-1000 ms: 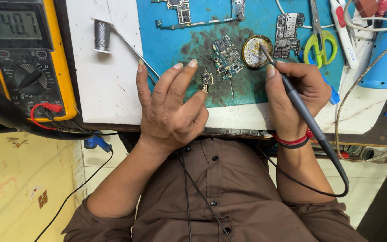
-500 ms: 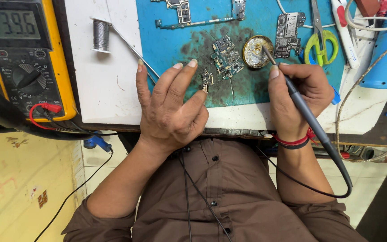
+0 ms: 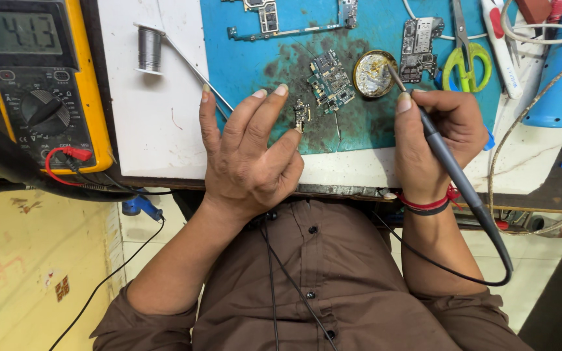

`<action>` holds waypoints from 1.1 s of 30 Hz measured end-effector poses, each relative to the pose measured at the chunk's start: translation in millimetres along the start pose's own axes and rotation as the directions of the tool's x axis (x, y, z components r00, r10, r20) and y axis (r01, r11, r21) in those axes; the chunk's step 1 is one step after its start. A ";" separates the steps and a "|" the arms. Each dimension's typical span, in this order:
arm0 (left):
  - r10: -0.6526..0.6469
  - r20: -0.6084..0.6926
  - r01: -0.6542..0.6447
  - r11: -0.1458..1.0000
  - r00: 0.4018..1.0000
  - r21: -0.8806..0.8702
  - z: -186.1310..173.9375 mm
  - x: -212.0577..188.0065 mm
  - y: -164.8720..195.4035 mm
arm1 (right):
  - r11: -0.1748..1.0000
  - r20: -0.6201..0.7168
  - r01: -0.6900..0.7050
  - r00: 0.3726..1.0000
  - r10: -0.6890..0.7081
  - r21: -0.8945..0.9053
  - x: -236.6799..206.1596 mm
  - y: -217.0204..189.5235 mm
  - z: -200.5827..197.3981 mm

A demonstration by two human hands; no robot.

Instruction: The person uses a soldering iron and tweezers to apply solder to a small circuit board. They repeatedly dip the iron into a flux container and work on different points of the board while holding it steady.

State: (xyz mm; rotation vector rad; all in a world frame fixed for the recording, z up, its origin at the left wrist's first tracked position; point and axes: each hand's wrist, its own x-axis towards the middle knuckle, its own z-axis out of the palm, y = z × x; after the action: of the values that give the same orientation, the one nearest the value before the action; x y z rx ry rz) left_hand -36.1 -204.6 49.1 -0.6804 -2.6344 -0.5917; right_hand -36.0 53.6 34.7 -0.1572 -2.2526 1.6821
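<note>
bench (image 3: 164,140): white top, scuffed, dark front edge toward me. a blue work mat (image 3: 255,62), stained dark in the middle, lies on it. on the mat: a small circuit board (image 3: 330,81), a smaller board fragment (image 3: 302,114), a round tin of brass cleaning wool (image 3: 373,73), two more boards at the far edge. left of the mat, a solder spool (image 3: 149,49) stands on the bare white. a yellow multimeter (image 3: 37,84) sits at the left end. green-handled scissors (image 3: 466,55) and a blue tool handle (image 3: 554,68) lie at the right.
</note>
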 end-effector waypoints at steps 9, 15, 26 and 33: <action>-0.001 -0.003 0.001 1.000 1.000 -0.004 -1.2 -1.3 0.9 | 1.000 -0.013 0.001 1.000 0.000 0.031 -1.7 0.8 -1.0; -0.001 -0.006 0.001 1.000 1.000 -0.003 -0.9 -1.0 0.8 | 1.000 0.017 0.010 1.000 -0.010 -0.004 -1.4 1.8 -1.7; -0.001 0.001 0.001 1.000 1.000 -0.011 -1.5 -2.0 -0.9 | 1.000 0.042 0.014 0.999 -0.013 -0.025 0.1 -1.9 0.3; 0.001 0.002 -0.001 1.000 1.000 -0.014 -1.7 -1.1 -0.2 | 0.999 0.056 0.013 0.998 -0.011 -0.036 0.5 -4.5 0.2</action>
State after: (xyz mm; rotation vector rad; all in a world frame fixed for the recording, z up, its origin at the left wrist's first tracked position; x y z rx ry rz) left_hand -34.9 -205.9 50.0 -0.6862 -2.6342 -0.6105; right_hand -36.0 52.3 39.0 -0.1058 -2.3209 1.6600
